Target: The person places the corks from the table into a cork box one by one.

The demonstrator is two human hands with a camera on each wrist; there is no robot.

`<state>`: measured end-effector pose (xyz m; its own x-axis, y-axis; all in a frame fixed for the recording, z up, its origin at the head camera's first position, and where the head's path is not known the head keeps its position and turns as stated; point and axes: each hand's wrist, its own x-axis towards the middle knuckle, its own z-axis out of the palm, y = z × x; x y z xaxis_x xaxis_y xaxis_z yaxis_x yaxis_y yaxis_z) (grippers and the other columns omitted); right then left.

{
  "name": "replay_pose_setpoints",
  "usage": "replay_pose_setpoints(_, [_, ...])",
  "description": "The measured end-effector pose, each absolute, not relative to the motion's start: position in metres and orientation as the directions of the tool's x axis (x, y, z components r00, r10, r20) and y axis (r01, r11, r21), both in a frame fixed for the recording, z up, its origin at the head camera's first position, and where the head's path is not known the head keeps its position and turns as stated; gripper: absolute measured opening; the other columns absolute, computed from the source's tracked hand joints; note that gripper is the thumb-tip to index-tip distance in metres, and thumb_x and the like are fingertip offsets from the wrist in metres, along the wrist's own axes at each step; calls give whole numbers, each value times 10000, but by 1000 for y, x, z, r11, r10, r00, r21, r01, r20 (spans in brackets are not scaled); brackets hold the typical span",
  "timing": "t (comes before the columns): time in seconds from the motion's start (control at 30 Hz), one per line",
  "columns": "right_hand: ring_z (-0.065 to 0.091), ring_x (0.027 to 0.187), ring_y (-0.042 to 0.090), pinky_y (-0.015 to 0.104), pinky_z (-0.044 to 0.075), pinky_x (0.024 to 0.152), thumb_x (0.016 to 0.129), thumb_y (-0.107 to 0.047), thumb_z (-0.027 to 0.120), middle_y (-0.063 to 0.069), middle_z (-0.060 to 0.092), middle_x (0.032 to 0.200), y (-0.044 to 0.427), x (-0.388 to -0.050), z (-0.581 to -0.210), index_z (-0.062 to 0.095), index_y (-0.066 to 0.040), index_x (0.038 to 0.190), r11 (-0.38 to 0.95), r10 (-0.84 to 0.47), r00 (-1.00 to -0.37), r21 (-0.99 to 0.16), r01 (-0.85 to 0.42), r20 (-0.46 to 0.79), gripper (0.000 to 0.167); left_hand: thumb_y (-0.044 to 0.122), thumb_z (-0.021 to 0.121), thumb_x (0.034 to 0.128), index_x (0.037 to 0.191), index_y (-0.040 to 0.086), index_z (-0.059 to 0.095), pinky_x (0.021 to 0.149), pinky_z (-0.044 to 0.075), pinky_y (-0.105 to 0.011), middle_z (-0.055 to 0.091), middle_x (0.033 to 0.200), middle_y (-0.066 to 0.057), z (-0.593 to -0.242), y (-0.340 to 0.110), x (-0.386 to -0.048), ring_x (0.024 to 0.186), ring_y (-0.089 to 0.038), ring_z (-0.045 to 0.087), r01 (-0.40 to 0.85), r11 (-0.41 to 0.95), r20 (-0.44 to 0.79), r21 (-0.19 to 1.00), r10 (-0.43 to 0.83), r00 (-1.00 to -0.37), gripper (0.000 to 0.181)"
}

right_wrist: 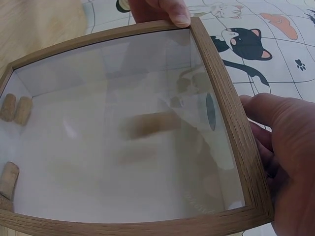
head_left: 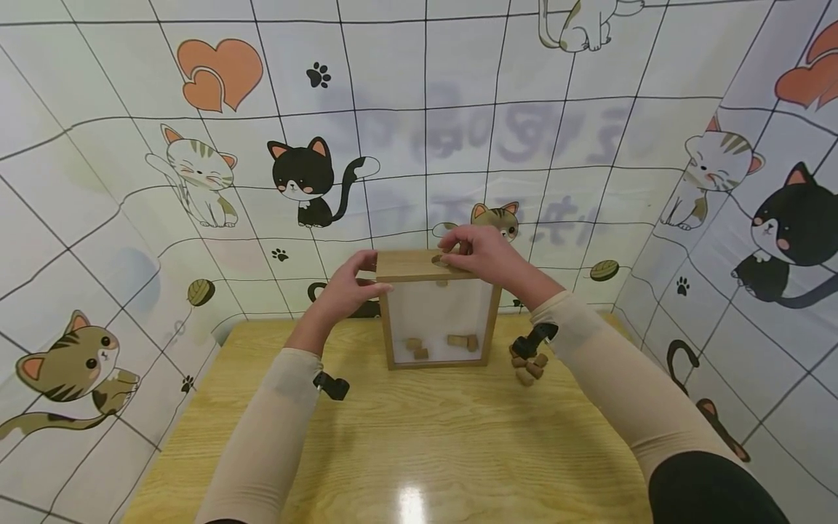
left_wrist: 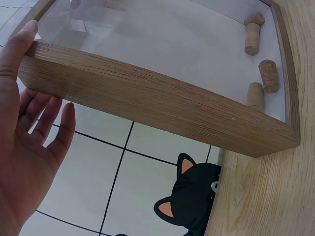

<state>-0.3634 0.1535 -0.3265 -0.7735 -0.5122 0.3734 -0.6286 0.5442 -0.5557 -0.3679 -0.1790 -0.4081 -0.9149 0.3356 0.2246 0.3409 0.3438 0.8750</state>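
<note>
A wooden box (head_left: 409, 267) with a clear front stands upright on the table. My left hand (head_left: 347, 290) grips its upper left corner, thumb at the front edge and fingers behind, as the left wrist view also shows. Over the top panel is my right hand (head_left: 486, 255), its fingertips beside a hole (right_wrist: 210, 112); I see nothing held in it. Inside the box a blurred cork (right_wrist: 150, 124) drops below the hole. Several other corks (left_wrist: 268, 76) lie on the box floor in two groups.
Several loose corks (head_left: 526, 376) are heaped on the wooden table (head_left: 419, 437), right of the box and partly hidden by the right wrist camera (head_left: 533, 339). A cat-patterned sheet (head_left: 406, 145) hangs behind the table and along both sides.
</note>
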Motion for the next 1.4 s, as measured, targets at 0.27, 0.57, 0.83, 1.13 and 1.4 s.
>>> replay_pose_setpoints(0.27, [629, 838, 221, 414, 540, 724, 1047, -195, 806, 43, 690, 1033, 161, -360, -329, 771, -142, 1163, 535, -482, -783, -575, -619, 394, 132, 321, 875, 984, 1670, 156, 434, 1128, 531, -573, 560, 1508, -114, -409, -177, -368, 1396, -376, 547, 350, 344, 231, 871, 341, -911, 832])
replay_pose_setpoints(0.57, [604, 786, 214, 362, 493, 678, 1061, -182, 785, 25, 659, 973, 191, -341, -334, 767, -115, 1066, 539, -397, -747, -523, -660, 534, 70, 323, 887, 968, 1656, 158, 460, 1073, 578, -545, 590, 1461, -106, -411, -177, -369, 1291, -372, 644, 356, 366, 245, 860, 315, -917, 826])
replay_pose_setpoints(0.83, [580, 802, 219, 336, 452, 693, 1084, -204, 757, 40, 658, 955, 243, -324, -366, 757, -131, 1093, 587, -248, -813, -586, -559, 526, 73, 299, 876, 962, 1607, 111, 518, 1063, 571, -550, 630, 1385, -118, -418, -177, -373, 1239, -358, 643, 450, 368, 348, 814, 312, -884, 761])
replay_pose_setpoints(1.13, [544, 731, 230, 345, 455, 632, 1113, -291, 715, 121, 676, 912, 288, -303, -435, 740, -120, 1143, 625, -166, -920, -684, -376, 354, 176, 296, 875, 962, 1569, 124, 554, 1056, 574, -555, 629, 1351, -110, -422, -175, -375, 1236, -386, 633, 470, 361, 380, 805, 295, -877, 707])
replay_pose_setpoints(1.4, [609, 863, 226, 324, 522, 676, 1085, -243, 758, 65, 699, 1018, 306, -286, -492, 723, -83, 1153, 655, -159, -956, -698, -288, 245, 177, 254, 872, 960, 1558, 120, 562, 1067, 552, -587, 632, 1353, -107, -420, -173, -373, 1258, -346, 613, 473, 346, 385, 810, 294, -875, 687])
